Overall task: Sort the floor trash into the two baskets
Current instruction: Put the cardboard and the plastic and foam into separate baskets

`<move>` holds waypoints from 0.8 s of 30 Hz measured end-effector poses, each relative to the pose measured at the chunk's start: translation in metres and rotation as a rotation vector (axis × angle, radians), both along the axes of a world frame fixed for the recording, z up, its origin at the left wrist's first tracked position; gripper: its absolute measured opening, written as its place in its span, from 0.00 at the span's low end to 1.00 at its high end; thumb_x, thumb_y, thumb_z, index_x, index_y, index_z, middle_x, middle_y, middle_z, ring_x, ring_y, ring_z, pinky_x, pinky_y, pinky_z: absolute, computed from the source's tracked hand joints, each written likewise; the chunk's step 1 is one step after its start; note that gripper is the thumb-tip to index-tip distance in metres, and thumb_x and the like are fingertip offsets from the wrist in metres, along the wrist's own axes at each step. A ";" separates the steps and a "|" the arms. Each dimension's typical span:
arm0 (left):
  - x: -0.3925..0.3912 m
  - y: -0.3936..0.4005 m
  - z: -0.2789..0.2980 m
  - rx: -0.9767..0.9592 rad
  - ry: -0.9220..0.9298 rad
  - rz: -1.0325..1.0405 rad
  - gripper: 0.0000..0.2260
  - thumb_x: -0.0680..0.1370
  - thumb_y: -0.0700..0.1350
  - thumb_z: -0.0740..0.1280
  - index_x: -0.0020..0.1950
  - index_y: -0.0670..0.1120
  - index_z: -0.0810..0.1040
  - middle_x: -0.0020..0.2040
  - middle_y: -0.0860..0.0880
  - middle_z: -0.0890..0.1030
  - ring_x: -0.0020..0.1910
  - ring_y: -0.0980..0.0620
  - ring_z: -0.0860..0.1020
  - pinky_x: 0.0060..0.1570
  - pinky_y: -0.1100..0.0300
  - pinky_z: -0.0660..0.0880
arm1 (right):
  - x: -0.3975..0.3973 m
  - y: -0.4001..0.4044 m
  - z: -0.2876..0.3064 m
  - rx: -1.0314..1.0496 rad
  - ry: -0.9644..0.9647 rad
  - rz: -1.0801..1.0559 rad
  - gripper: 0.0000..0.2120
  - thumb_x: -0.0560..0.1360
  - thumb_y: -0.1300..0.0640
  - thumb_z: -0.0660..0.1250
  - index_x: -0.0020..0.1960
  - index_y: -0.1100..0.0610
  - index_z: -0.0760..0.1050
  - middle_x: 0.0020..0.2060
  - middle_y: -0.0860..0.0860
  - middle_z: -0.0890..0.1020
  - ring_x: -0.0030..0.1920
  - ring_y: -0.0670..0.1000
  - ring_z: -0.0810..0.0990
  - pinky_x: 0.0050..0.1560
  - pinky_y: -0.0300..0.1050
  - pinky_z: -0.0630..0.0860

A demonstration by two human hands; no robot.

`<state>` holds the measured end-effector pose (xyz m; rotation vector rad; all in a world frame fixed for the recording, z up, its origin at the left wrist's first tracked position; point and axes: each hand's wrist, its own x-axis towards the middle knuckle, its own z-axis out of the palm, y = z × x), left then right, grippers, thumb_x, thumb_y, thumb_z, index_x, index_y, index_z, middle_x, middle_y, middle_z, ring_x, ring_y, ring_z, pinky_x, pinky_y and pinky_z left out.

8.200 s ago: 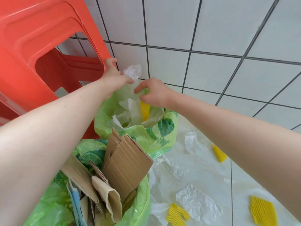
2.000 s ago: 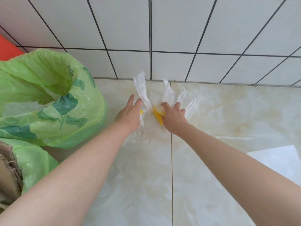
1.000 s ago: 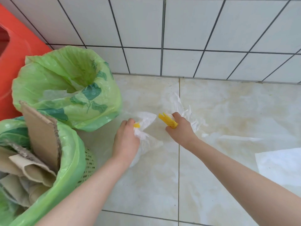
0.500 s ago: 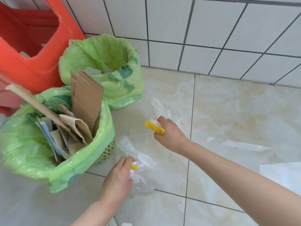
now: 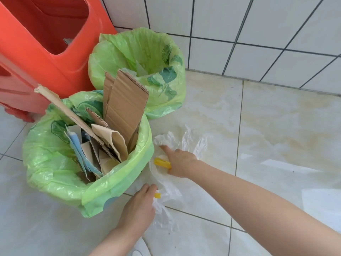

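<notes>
The near basket (image 5: 140,163) hides behind its liner; the red stool (image 5: 46,52) runs off-frame.

Two lined baskets, with plastic film and yellow scraps in hand beside them

The near basket (image 5: 55,163), lined with a green leaf-print bag, is stuffed with upright cardboard pieces (image 5: 125,106) and paper; the far basket (image 5: 114,52), lined the same, holds a little clear plastic low inside. Just right of the near basket, the right hand (image 5: 181,163) grips a yellow ribbed scrap (image 5: 162,162) with crumpled clear film (image 5: 184,139), and the left hand (image 5: 138,209) grips a smaller yellow scrap (image 5: 157,195) with more film (image 5: 164,209).
</notes>
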<state>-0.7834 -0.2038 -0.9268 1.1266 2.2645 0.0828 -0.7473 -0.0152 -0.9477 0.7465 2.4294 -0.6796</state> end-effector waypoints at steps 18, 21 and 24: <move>-0.006 0.024 -0.004 0.068 0.004 -0.027 0.16 0.72 0.34 0.61 0.57 0.49 0.70 0.54 0.52 0.69 0.50 0.48 0.75 0.43 0.55 0.71 | 0.049 0.026 0.004 0.063 0.274 -0.015 0.18 0.75 0.58 0.65 0.63 0.58 0.66 0.56 0.57 0.68 0.49 0.62 0.78 0.46 0.52 0.73; -0.006 0.036 0.005 0.120 -0.008 -0.012 0.16 0.71 0.34 0.61 0.55 0.49 0.71 0.52 0.52 0.69 0.48 0.47 0.75 0.43 0.54 0.72 | 0.072 0.040 0.016 0.052 0.358 -0.104 0.16 0.73 0.62 0.66 0.59 0.60 0.68 0.54 0.56 0.67 0.46 0.61 0.76 0.46 0.47 0.71; -0.003 0.054 0.014 0.197 -0.053 0.022 0.16 0.70 0.32 0.60 0.54 0.48 0.72 0.48 0.52 0.68 0.45 0.46 0.74 0.44 0.50 0.73 | 0.092 0.050 0.029 0.052 0.431 -0.191 0.14 0.72 0.62 0.66 0.56 0.61 0.70 0.49 0.52 0.66 0.42 0.56 0.72 0.43 0.41 0.66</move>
